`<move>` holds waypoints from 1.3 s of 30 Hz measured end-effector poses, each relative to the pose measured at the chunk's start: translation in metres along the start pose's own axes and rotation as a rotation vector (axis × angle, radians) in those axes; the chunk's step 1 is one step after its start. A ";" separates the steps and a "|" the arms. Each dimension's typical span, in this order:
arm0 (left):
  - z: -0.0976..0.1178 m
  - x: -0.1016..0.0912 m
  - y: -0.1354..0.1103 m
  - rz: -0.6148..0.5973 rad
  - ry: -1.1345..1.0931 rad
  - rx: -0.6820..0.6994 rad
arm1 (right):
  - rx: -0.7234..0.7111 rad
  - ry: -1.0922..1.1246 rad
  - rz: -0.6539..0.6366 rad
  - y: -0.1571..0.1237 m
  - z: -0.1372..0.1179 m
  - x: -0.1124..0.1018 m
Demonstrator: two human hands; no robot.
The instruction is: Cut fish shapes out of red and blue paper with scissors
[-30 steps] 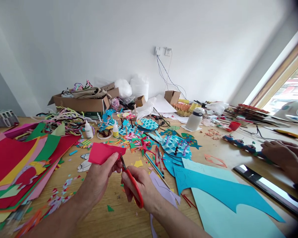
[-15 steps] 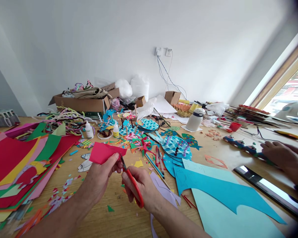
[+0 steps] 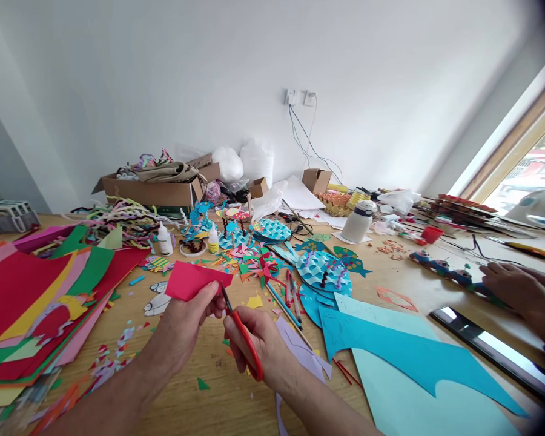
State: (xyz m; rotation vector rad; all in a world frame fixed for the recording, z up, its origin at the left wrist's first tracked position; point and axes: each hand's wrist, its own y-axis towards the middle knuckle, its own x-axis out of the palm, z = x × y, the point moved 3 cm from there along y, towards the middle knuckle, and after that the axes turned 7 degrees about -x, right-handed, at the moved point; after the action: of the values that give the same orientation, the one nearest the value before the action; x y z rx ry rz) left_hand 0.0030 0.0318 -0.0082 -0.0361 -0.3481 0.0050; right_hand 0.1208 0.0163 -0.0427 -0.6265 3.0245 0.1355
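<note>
My left hand pinches a piece of red paper above the wooden table. My right hand grips red-handled scissors; their blades point up to the paper's right edge, beside my left thumb. A lilac paper scrap lies under my right wrist. Small paper clippings are scattered below my left arm.
A stack of coloured paper sheets lies at the left. Large blue sheets cover the right front. Blue paper fish, pencils, glue bottles and a cardboard box sit behind. Another person's hand rests at the right by a ruler.
Hardly anything differs: my hands, the scissors and the red paper stay together, shifted slightly down and right in the picture as the camera moves.
</note>
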 end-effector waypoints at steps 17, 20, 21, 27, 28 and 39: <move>0.003 -0.001 0.002 -0.022 -0.003 -0.023 | 0.004 -0.004 0.016 0.004 0.006 -0.001; 0.004 0.000 0.003 -0.026 -0.004 -0.023 | 0.006 -0.006 0.020 0.005 0.006 -0.001; 0.005 0.000 0.003 -0.027 -0.007 -0.022 | 0.009 -0.004 0.021 0.005 0.006 -0.001; 0.007 0.001 0.002 -0.038 -0.011 -0.026 | 0.032 -0.024 0.030 0.005 0.005 -0.001; 0.007 0.001 0.002 -0.039 -0.014 -0.026 | 0.033 -0.027 0.031 0.005 0.005 -0.001; 0.009 0.000 0.001 -0.007 0.010 -0.014 | 0.036 -0.022 0.038 0.005 0.006 -0.002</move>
State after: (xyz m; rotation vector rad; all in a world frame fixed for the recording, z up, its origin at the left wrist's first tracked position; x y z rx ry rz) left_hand 0.0000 0.0335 0.0005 -0.0489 -0.3383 -0.0042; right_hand 0.1209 0.0222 -0.0484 -0.5617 3.0115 0.0880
